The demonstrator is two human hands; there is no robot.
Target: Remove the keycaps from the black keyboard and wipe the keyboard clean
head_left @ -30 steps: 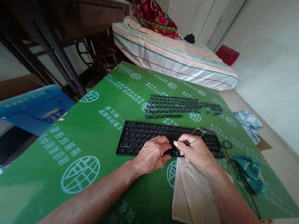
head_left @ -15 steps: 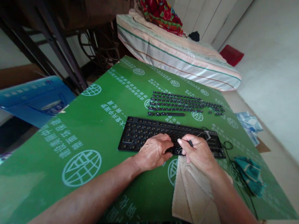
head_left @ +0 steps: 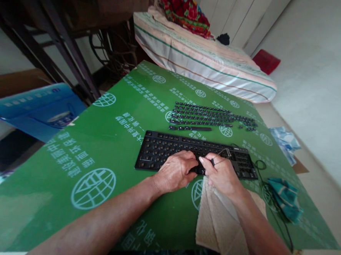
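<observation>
A black keyboard [head_left: 154,151] with its keycaps off lies across the green-topped table. My left hand [head_left: 178,170] grips its near edge around the middle, fingers curled over the key area and thumb at the front. My right hand [head_left: 221,173] is closed on a wire keycap puller [head_left: 226,153], its dark handle partly hidden in the fingers and its wire end pointing up and right. The tip near the thumb, above the keyboard, is too small to make out. Beneath my right forearm hangs a beige cloth [head_left: 218,226]. Removed keycaps [head_left: 201,116] lie in rows behind the keyboard.
A teal cloth [head_left: 284,200] and a black cable [head_left: 277,215] lie on the table [head_left: 143,102] at right. A blue box [head_left: 53,108] stands off the left edge. Beyond the far edge are a mattress [head_left: 203,68] and a dark treadle stand [head_left: 114,51].
My right hand has shifted slightly left with the puller, closer to my left hand. My left hand stays on the keyboard. The view has tilted a little.
</observation>
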